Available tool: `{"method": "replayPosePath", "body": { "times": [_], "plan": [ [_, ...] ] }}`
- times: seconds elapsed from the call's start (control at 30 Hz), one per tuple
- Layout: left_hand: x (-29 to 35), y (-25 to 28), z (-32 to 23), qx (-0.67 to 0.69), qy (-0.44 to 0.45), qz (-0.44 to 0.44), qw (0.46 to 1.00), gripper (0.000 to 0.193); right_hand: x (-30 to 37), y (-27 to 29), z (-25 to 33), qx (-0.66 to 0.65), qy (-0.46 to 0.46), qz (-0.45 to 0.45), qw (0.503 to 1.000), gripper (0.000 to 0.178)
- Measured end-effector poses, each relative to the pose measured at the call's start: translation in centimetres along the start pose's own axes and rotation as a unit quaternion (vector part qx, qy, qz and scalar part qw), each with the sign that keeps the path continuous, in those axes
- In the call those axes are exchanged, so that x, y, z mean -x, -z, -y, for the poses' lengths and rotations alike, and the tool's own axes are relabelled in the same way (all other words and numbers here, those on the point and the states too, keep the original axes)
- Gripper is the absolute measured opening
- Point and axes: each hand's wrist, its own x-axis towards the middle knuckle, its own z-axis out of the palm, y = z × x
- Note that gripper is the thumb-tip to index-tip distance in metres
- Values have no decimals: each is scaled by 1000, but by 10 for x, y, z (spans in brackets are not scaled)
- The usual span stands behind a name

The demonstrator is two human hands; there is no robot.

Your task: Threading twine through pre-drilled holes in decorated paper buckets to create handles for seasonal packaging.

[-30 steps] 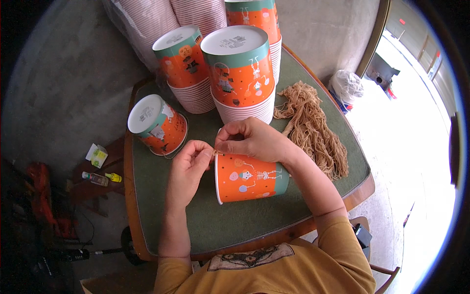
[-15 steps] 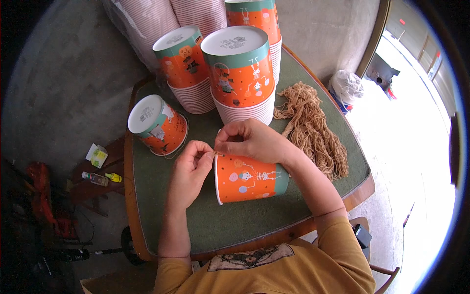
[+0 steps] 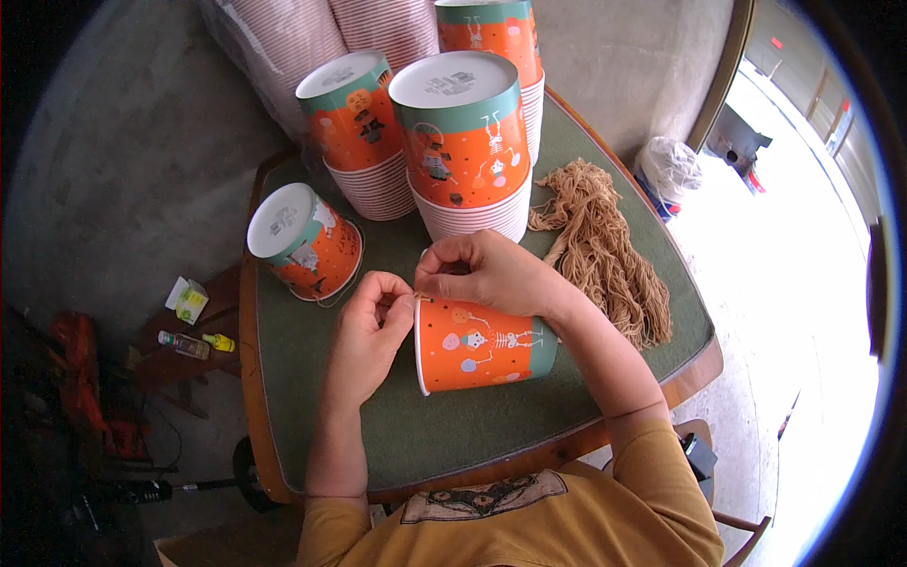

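The orange bucket (image 3: 487, 350) lies on its side on the green-topped table (image 3: 416, 444), its white rim turned to the left. At the upper part of this rim there is a thin tan cord (image 3: 422, 298). The left hand (image 3: 367, 317), just beside the rim, pinches the cord between thumb and forefinger; the right hand (image 3: 487, 274), over the bucket's upper side, pinches with its fingertips at the same place, though most of the cord is hidden there.

To the upper left of the bucket, one upside-down bucket (image 3: 326, 253) already has a cord at its rim. In my judgement, the cord on the lying bucket is only partly fastened. Behind the bucket, the nested stacks (image 3: 463, 156) show no cord, so these seem to be left. To its upper right, the tan yarn bundle (image 3: 605, 255) still has many strands.

Compared with half a second ago, I find almost no difference: both hands keep their pinch, and the bucket remains in its place.
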Motion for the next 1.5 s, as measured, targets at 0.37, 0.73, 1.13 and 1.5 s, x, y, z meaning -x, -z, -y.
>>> {"method": "replayPosePath", "body": {
  "times": [0.37, 0.73, 1.13, 1.5],
  "plan": [
    [-1, 0, -3, 101, 17, 26, 994, 6, -1, -1, -3, -10, 2, -8, 1000, 18],
    [0, 1, 3, 41, 13, 4, 999, 5, 0, 0, -4, 19, 21, -6, 1000, 17],
    [0, 4, 9, 80, 18, 18, 996, 2, 0, 0, -3, 34, 31, -2, 999, 15],
    [7, 4, -8, -43, -9, 14, 999, 5, 2, -2, 0, 93, 42, -30, 994, 11]
  ]
}}
